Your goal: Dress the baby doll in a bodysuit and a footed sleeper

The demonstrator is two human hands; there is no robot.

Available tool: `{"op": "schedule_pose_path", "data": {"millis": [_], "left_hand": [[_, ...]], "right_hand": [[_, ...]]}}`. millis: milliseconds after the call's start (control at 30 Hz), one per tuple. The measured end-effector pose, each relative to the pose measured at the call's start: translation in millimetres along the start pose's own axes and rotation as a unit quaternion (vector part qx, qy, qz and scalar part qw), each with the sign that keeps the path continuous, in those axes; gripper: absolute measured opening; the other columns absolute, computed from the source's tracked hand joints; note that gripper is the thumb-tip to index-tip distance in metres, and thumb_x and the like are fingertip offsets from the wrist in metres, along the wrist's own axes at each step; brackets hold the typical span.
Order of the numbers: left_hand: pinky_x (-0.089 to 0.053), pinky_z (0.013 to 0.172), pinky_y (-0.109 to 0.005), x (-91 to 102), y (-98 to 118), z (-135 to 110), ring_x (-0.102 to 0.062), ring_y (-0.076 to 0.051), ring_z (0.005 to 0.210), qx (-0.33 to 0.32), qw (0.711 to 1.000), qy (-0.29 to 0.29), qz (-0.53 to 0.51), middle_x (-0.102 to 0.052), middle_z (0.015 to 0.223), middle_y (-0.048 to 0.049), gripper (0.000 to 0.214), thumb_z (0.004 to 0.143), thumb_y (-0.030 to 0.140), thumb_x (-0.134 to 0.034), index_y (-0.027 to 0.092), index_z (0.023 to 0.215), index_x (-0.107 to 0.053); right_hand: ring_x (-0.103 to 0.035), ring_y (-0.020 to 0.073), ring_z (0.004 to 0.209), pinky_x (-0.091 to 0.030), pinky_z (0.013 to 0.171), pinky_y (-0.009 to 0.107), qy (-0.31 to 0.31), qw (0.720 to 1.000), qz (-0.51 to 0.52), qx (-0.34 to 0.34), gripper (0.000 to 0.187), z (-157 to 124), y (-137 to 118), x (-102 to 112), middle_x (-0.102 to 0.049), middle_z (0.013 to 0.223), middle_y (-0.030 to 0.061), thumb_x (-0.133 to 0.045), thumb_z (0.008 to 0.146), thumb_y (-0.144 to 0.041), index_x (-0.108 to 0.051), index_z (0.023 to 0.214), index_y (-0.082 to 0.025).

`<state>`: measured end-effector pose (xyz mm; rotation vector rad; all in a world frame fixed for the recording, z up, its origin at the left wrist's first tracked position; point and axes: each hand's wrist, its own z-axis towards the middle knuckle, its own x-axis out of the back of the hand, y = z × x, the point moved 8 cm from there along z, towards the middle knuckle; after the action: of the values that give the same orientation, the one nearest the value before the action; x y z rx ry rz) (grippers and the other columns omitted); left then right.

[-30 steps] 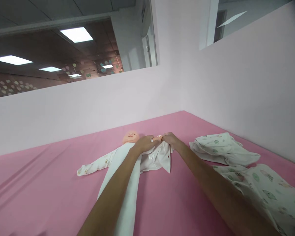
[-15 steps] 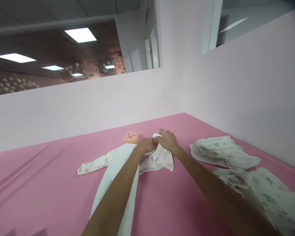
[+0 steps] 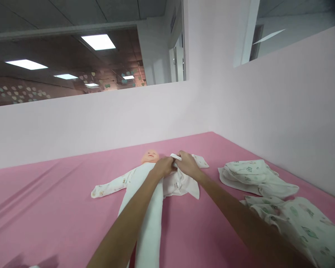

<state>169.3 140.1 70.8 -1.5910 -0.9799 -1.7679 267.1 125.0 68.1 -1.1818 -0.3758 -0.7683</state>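
A baby doll (image 3: 150, 156) lies on its back on the pink surface, with its head toward the wall. White cloth covers its body and legs, and one patterned sleeve (image 3: 111, 188) stretches out to the left. On the doll's other side, a white baby shirt (image 3: 181, 185) with small prints lies spread out. My left hand (image 3: 164, 166) is closed on the shirt's fabric beside the doll's shoulder. Right against it, my right hand (image 3: 187, 163) pinches the same white fabric. The doll's arm on this side is hidden by my hands and the cloth. A sleeve end (image 3: 201, 161) shows beyond my right hand.
To the right lies a folded white garment (image 3: 257, 176) with green prints. Nearer me is a second printed cloth (image 3: 304, 219), partly behind my right forearm. White walls (image 3: 100, 123) meet in a corner behind the pink surface (image 3: 56, 216), with windows above.
The shirt's sleeve end now shows to the right of my right hand. My hands stay close together on the fabric. The view has shifted slightly.
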Motion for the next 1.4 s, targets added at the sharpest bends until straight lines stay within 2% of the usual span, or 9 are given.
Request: {"op": "schedule_pose_path", "data": {"millis": [167, 333, 467, 700, 767, 900, 1000, 1133, 1400], "left_hand": [[-0.048, 0.08, -0.04, -1.2, -7, 3, -0.064, -0.033, 0.1, 0.074, 0.994, 0.051, 0.057, -0.066, 0.104, -0.0208, 0.024, 0.084, 0.017, -0.045, 0.011, 0.098, -0.063], [-0.049, 0.079, -0.038, -3.4, -10, -7, -0.065, -0.031, 0.097, 0.073, 0.994, 0.036, 0.068, -0.068, 0.101, -0.0171, 0.017, 0.08, 0.017, -0.052, 0.015, 0.089, -0.065], [-0.048, 0.082, -0.038, 2.6, -20, -20, -0.065, -0.03, 0.097, 0.094, 0.992, 0.053, 0.06, -0.068, 0.1, -0.0168, 0.016, 0.079, 0.016, -0.054, 0.016, 0.092, -0.064], [-0.04, 0.099, -0.035, 24.6, -65, -82, -0.052, -0.022, 0.12, 0.117, 0.981, 0.155, 0.008, -0.058, 0.127, -0.0096, 0.033, 0.09, 0.026, -0.039, 0.021, 0.118, -0.055], [-0.04, 0.097, -0.036, 29.0, -95, -113, -0.052, -0.023, 0.117, 0.164, 0.961, 0.216, -0.045, -0.059, 0.125, -0.009, 0.033, 0.09, 0.031, -0.038, 0.02, 0.117, -0.055], [-0.044, 0.082, -0.034, 5.3, -148, -158, -0.06, -0.024, 0.098, 0.274, 0.929, 0.206, -0.136, -0.067, 0.104, -0.0074, 0.026, 0.087, 0.036, -0.042, 0.019, 0.096, -0.06], [-0.045, 0.078, -0.03, -16.9, -165, -171, -0.063, -0.022, 0.095, 0.303, 0.903, 0.203, -0.227, -0.068, 0.101, -0.0058, 0.027, 0.086, 0.039, -0.046, 0.019, 0.098, -0.059], [-0.046, 0.07, -0.028, -32.9, -170, -168, -0.065, -0.021, 0.088, 0.3, 0.888, 0.207, -0.282, -0.069, 0.096, -0.0052, 0.03, 0.087, 0.042, -0.044, 0.018, 0.099, -0.057], [-0.038, 0.07, -0.031, -7.9, -152, -165, -0.058, -0.023, 0.086, 0.246, 0.915, 0.298, -0.119, -0.062, 0.093, -0.0053, 0.026, 0.092, 0.039, -0.039, 0.023, 0.102, -0.057]], "right_hand": [[-0.06, 0.0163, 0.087, -0.04, 0.072, 0.023, -0.034, 0.996, 0.081, 0.026, 0.019, -2, -5, -17, -0.068, 0.094, 0.0038, -0.045, 0.077, -0.013, -0.059, 0.09, -0.018], [-0.062, 0.018, 0.086, -0.044, 0.072, 0.025, -0.051, 0.987, 0.15, 0.006, 0.023, -4, 7, -24, -0.068, 0.091, 0.0049, -0.044, 0.078, -0.015, -0.062, 0.092, -0.017], [-0.063, 0.0168, 0.087, -0.047, 0.072, 0.024, -0.08, 0.972, 0.219, 0.018, 0.034, -15, -11, -38, -0.069, 0.095, 0.0041, -0.044, 0.078, -0.016, -0.062, 0.107, -0.018], [-0.062, 0.0184, 0.093, -0.048, 0.068, 0.025, -0.148, 0.95, 0.273, 0.006, 0.06, -51, -44, -32, -0.057, 0.126, 0.0054, -0.051, 0.073, -0.019, -0.045, 0.132, -0.026], [-0.06, 0.0201, 0.093, -0.047, 0.069, 0.027, -0.135, 0.968, 0.21, -0.008, 0.054, -66, -38, -23, -0.058, 0.121, 0.0053, -0.056, 0.072, -0.023, -0.05, 0.125, -0.026], [-0.055, 0.0177, 0.075, -0.041, 0.061, 0.027, -0.133, 0.978, 0.159, -0.022, 0.027, -97, -21, -25, -0.06, 0.087, 0.0005, -0.057, 0.072, -0.027, -0.055, 0.099, -0.024], [-0.047, 0.0139, 0.061, -0.034, 0.053, 0.025, -0.143, 0.972, 0.177, -0.05, 0.01, -111, -7, -39, -0.047, 0.068, -0.0039, -0.055, 0.073, -0.028, -0.048, 0.078, -0.023], [-0.035, 0.0102, 0.052, -0.026, 0.049, 0.024, -0.153, 0.962, 0.215, -0.064, 0.025, -114, -5, -52, -0.032, 0.059, -0.0063, -0.05, 0.075, -0.026, -0.028, 0.063, -0.022], [-0.032, 0.0098, 0.054, -0.027, 0.048, 0.024, -0.163, 0.946, 0.276, -0.051, 0.013, -124, -28, -54, -0.035, 0.062, -0.0069, -0.05, 0.08, -0.029, -0.043, 0.073, -0.022]]}}
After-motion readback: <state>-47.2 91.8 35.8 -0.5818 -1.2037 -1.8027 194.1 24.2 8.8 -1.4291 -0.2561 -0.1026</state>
